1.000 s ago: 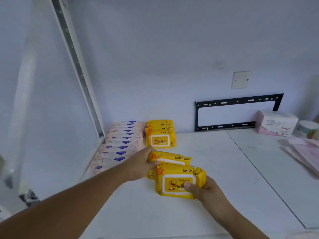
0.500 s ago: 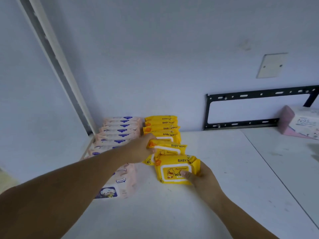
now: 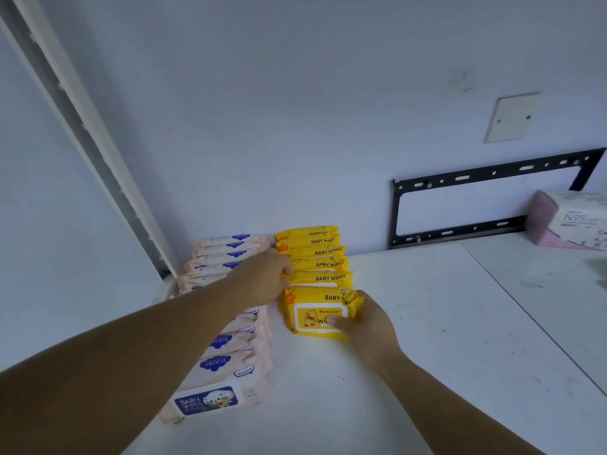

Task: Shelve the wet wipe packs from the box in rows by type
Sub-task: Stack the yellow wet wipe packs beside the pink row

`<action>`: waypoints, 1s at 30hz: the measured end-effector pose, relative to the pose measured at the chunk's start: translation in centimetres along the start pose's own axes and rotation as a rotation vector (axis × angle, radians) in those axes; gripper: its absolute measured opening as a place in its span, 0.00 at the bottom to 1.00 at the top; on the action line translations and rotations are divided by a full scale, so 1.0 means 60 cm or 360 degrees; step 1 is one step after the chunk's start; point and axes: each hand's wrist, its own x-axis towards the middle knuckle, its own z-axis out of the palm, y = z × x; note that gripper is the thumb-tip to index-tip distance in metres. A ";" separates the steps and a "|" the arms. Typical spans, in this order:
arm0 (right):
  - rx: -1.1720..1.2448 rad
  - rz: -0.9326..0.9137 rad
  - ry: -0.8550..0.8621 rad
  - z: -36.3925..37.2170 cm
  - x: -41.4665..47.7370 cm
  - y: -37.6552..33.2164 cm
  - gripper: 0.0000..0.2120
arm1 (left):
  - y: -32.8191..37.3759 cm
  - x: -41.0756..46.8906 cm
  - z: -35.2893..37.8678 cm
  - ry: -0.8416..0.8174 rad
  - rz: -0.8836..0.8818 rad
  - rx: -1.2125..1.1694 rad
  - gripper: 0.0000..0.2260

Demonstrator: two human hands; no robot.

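Right hand (image 3: 368,326) grips front yellow pack (image 3: 308,300); left hand (image 3: 262,277) apparently touches row (image 3: 315,252).

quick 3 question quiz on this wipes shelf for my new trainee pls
1. True or false: the pink row lies left of the yellow row on the shelf.
2. The right hand holds: A the front yellow pack; B a pink pack; C the wall bracket.
3. Fill in: the left hand grips the second yellow pack by its ___ end.
Key: 1 true; 2 A; 3 left.
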 end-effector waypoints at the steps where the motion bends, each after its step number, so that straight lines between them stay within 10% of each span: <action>1: -0.0050 0.0009 0.0022 0.001 0.004 -0.001 0.19 | 0.001 -0.002 -0.001 -0.0006 0.0015 -0.0006 0.11; 9: -0.0370 0.0076 0.0072 0.009 0.032 -0.008 0.20 | 0.019 -0.025 0.002 0.0019 0.0133 0.0282 0.29; 30: -0.0536 0.0080 0.0074 -0.065 0.031 0.025 0.35 | 0.083 -0.166 0.025 0.0127 0.0107 -0.0046 0.12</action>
